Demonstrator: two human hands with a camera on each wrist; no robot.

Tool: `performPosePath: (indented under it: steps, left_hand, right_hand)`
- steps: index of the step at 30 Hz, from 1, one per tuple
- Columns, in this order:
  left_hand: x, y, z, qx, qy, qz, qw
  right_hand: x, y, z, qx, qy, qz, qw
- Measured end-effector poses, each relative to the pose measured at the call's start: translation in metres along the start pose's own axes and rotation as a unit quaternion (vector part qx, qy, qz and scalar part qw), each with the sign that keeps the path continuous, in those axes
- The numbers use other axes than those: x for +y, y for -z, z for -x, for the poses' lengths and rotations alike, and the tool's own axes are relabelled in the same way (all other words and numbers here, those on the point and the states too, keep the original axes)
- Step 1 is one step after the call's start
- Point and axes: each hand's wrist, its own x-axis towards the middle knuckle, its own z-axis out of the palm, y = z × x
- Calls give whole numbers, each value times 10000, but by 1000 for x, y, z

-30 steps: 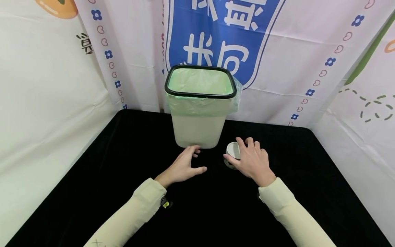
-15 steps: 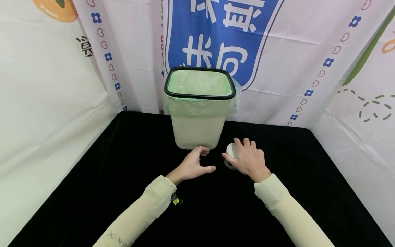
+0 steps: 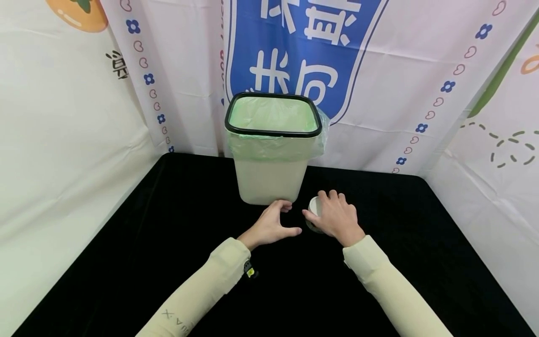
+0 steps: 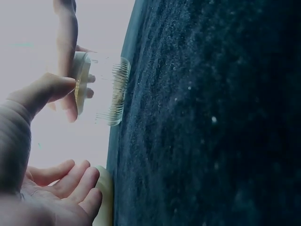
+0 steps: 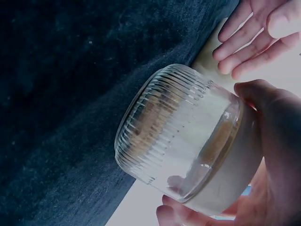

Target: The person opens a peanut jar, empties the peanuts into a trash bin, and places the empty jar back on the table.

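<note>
Black bench point(image 3: 189, 201), jar point(image 5: 188, 127) gripped

Left hand point(image 3: 269, 227), relaxed and empty, sits in front of the bin point(image 3: 271, 180); right hand point(image 3: 338, 217) grips the jar's lid point(image 5: 230, 174), near-right of the bin. Likely grasping; next probably calls for left-hand support.

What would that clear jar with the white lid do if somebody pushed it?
The jar looks short and wide, so a gentle push would probably slide it, not tip it. Its sides are round, so it might roll if laid down. The ribs around its lower part might make it less slippery to hold.
</note>
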Motion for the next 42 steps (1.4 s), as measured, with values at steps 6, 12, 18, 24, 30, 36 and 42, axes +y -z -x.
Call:
performPosePath:
  steps: [6, 12, 18, 24, 30, 36, 42]
  left_hand:
    - [0, -5, -6, -83, 112, 71, 9999]
    - [1, -10, -10, -120, 92, 58, 9999]
    - [2, -15, -12, -41, 28, 56, 10000]
    - [3, -21, -17, 26, -58, 100, 9999]
    - [5, -24, -19, 116, -8, 148, 9998]
    - [5, -25, -19, 187, -55, 481, 9987]
    - [5, -25, -19, 226, -72, 716, 9972]
  right_hand:
    - [-1, -1, -3, 95, 28, -30, 9999]
    - [0, 0, -5, 43, 44, -103, 9999]
    - [-1, 1, -6, 128, 70, -167, 9998]
    - [-8, 8, -9, 207, 121, -293, 9993]
    - [-19, 17, -12, 349, 207, -364, 9985]
    - [-27, 24, -11, 453, 277, -350, 9980]
    - [-33, 29, -11, 620, 432, -317, 9966]
